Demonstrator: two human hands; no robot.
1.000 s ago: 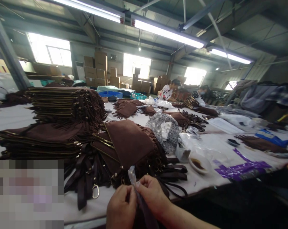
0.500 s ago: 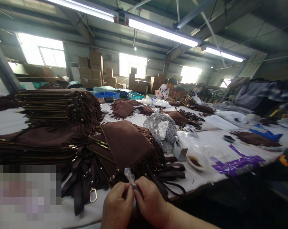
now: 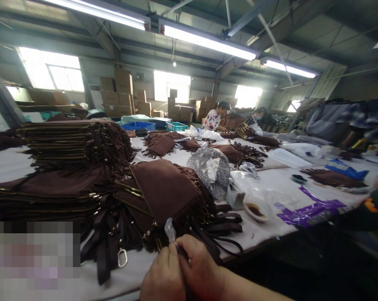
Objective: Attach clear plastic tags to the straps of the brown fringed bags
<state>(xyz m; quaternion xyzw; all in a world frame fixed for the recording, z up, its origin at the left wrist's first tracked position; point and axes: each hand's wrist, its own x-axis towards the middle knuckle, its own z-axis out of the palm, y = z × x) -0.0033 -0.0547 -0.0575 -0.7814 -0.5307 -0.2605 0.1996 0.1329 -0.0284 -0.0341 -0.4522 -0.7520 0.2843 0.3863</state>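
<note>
Close together at the table's front edge, my left hand (image 3: 162, 274) and my right hand (image 3: 203, 267) are both closed in a pinch. From between their fingertips sticks up a small piece of clear plastic wrap (image 3: 169, 229). A dark strap (image 3: 183, 251) shows between the hands below it; how the plastic is joined to it is hidden by the fingers. Just beyond lies a pile of brown fringed bags (image 3: 165, 188) with gold zips. Dark straps with metal clasps hang from the pile, one ending in a gold oval ring (image 3: 123, 258).
A tall stack of brown bags (image 3: 60, 144) stands at left. Right of the pile are a speckled round roll (image 3: 196, 167), a bowl of brown liquid (image 3: 257, 209) and purple plastic packaging (image 3: 312, 210). A person's sleeve (image 3: 375, 205) shows at the right edge; two people sit farther back.
My left hand has shifted slightly right and closed up against my right hand. The clear plastic stands a bit higher and straighter. The view has tilted slightly.
</note>
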